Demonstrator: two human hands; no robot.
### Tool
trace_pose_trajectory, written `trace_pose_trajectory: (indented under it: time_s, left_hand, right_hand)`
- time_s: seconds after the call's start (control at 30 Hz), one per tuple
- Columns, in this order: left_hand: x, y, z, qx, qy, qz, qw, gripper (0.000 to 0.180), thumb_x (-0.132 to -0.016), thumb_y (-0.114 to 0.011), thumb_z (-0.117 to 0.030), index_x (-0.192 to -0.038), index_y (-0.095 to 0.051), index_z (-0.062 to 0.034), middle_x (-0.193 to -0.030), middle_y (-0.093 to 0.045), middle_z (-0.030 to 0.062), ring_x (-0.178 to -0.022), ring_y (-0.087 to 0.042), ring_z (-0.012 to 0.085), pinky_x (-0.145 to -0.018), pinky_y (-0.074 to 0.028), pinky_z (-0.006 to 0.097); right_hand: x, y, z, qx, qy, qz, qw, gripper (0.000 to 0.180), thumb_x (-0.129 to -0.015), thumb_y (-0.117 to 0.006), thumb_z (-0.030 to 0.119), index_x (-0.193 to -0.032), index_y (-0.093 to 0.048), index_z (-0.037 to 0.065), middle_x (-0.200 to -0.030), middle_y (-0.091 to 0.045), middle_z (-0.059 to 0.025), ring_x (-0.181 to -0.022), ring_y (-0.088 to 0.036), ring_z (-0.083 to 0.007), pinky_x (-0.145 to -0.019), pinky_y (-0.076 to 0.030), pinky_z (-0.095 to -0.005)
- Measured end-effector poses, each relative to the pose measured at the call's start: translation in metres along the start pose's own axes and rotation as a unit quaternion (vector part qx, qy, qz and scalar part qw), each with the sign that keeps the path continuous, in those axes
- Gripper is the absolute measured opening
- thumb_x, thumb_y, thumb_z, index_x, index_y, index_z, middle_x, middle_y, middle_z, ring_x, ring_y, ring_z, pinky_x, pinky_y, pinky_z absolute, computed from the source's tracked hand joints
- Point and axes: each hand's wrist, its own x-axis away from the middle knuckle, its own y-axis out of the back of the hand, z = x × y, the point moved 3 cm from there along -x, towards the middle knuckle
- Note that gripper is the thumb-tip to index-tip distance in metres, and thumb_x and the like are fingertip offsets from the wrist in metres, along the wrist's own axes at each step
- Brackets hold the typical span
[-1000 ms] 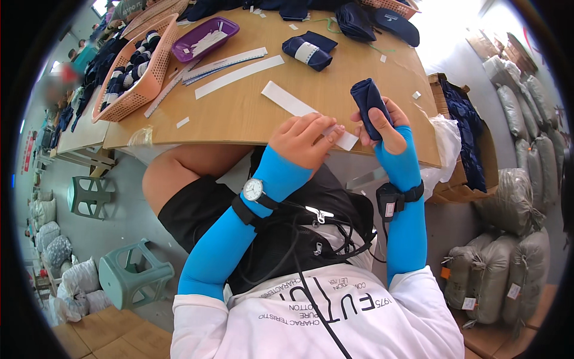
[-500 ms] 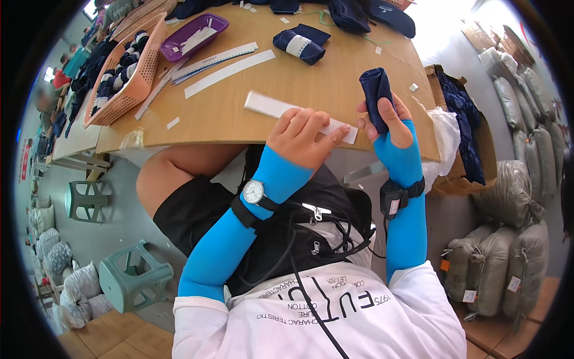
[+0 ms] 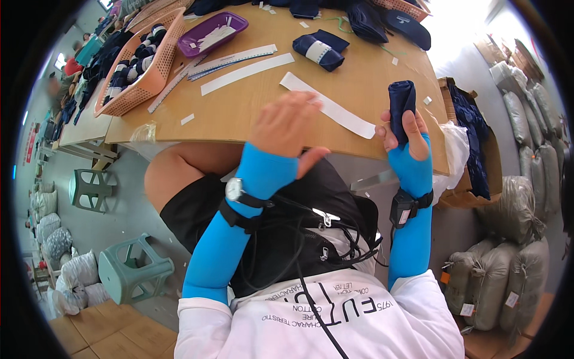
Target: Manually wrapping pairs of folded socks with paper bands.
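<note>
My right hand (image 3: 412, 131) grips a tightly rolled navy cloth bundle (image 3: 402, 99), held upright near the table's right front edge. My left hand (image 3: 287, 122) is slightly blurred, with its fingers stretched and the thumb apart, and nothing shows in it. Its fingertips overlap the edge of a white paper strip (image 3: 344, 113) on the table; whether they touch it cannot be seen. The strip slants toward my right hand. Beyond it lies another rolled navy bundle (image 3: 305, 45) wrapped with a white printed paper band (image 3: 318, 52).
On the wooden table (image 3: 251, 107) lie more paper strips (image 3: 248, 73), a purple tray (image 3: 185, 45) of small white pieces and a pink basket (image 3: 137, 90) of banded bundles. A navy cap (image 3: 406, 30) sits far right. A carton (image 3: 487, 161) of navy cloth stands beside the table.
My left hand has come off the paper strip's middle, moving left with its fingers straightened, leaving more of the strip visible. The navy roll stays in my right hand. The view has shifted slightly.
</note>
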Motion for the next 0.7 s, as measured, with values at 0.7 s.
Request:
trace_pose_trajectory:
  time_s: [0.7]
  left_hand:
    - [-0.011,-0.045,-0.043,0.182,-0.134,-0.002,0.974,0.027,-0.073,-0.079,-0.002,-0.095,-0.067,-0.0091,-0.095,-0.067,0.0062,-0.090,-0.067,0.0278,-0.075,-0.055,0.038]
  right_hand:
    - [0.005,-0.008,0.004,0.055,-0.003,-0.016,0.998,0.036,-0.101,-0.070,0.026,-0.123,-0.057,0.001,-0.112,-0.070,-0.0191,-0.070,-0.060,-0.0144,-0.065,-0.048,-0.0261]
